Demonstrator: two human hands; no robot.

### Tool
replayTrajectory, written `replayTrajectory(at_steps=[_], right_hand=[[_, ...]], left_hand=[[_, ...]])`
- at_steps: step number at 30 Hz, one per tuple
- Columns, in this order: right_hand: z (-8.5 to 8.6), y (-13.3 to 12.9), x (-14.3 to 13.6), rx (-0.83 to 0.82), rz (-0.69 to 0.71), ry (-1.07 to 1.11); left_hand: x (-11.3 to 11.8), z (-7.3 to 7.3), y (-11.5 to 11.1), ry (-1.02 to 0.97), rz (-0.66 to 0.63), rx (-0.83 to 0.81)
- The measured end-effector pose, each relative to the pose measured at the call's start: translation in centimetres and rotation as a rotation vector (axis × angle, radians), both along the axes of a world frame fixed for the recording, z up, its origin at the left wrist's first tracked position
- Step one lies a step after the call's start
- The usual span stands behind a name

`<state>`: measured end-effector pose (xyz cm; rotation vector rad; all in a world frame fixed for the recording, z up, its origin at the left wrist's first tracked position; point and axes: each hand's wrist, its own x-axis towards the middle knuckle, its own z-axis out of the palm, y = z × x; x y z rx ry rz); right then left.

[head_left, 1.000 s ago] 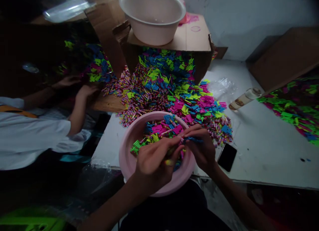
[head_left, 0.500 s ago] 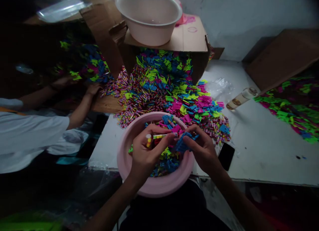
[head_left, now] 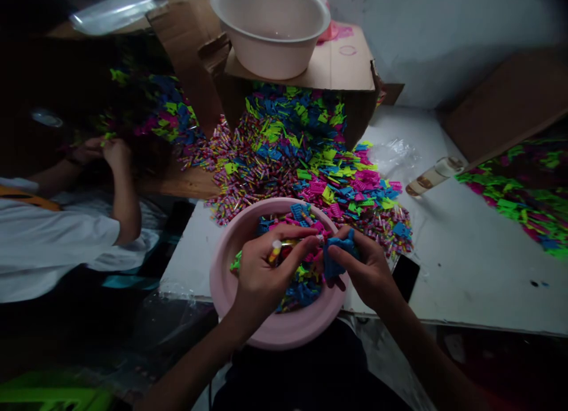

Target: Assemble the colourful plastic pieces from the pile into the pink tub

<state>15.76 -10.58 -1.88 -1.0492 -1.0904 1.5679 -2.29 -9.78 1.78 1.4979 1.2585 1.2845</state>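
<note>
1. Pink basin is sitting at the near edge of the white table, overhanging it toward 6 o'clock. Clock positions below are taken from its centre, as viewed.
2. Left hand is reaching over the basin from 7 o'clock. Its fingers are grasping a slim banded tube, yellow and white at the visible end. A slender part is extending from the fingers toward 2 o'clock; whether it is the same tube, cannot tell.
3. Right hand is coming in from 4 o'clock, pinching a blue piece between thumb and fingers. The piece is being held above the basin's 2 o'clock side, near the slender part. Contact between them: cannot tell.
4. Mixed plastic pieces, blue, green and pink, are lying inside the basin beneath the hands.
5. A heap of banded tubes and coloured pieces is spreading from 11 to 2 o'clock, spilling out of a carton.
6. A white bowl is standing upright on the carton, at 12 o'clock.
7. A phone is lying at 3 o'clock, partly covered by the right forearm. A bottle is leaning at 2 o'clock.
8. A co-worker is working at 10 o'clock, both hands close together.
</note>
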Motion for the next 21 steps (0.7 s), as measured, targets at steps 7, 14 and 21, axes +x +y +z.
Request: replayTrajectory(at_steps=[7, 14, 21], right_hand=[[0.1, 0.0, 0.5, 0.055, 0.001, -0.066], [0.7, 0.1, 0.9, 0.068, 0.048, -0.119], [1.0, 0.2, 1.0, 0.046, 0.102, -0.129]], left_hand=[[-0.9, 0.0, 0.1, 0.250, -0.078, 0.087], [-1.7, -0.4, 0.4, 0.371, -0.182, 0.274], [-1.9, -0.4, 0.4, 0.412, -0.225, 0.274]])
